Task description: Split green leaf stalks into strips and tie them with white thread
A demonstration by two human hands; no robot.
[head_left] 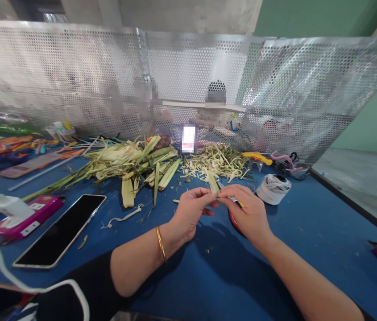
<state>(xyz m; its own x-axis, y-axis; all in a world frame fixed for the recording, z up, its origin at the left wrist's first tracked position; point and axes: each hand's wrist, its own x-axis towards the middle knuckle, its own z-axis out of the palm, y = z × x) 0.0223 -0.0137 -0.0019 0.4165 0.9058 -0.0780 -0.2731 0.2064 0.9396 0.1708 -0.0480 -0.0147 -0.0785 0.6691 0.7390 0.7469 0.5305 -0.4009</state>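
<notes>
A short pale-green piece of corn husk [213,182] stands up between my hands above the blue table. My left hand [193,209], with a gold bangle on its wrist, is closed and pinches the husk's lower end. Fingers of my right hand [246,209] are pressed together at that same end, touching the left fingertips. Red-handled scissors [235,223] show partly beneath my right hand; whether they lie on the table or touch the palm I cannot tell. Beyond the hands are a heap of corn husks [124,160] and a pile of cut husk strips [218,162].
A spool of white string [273,189] stands right of my hands. To the left lie a black-screened phone [63,232] and a purple power strip [44,216] with a white charger and cable. A perforated metal screen [188,67] borders the far side, with people behind it.
</notes>
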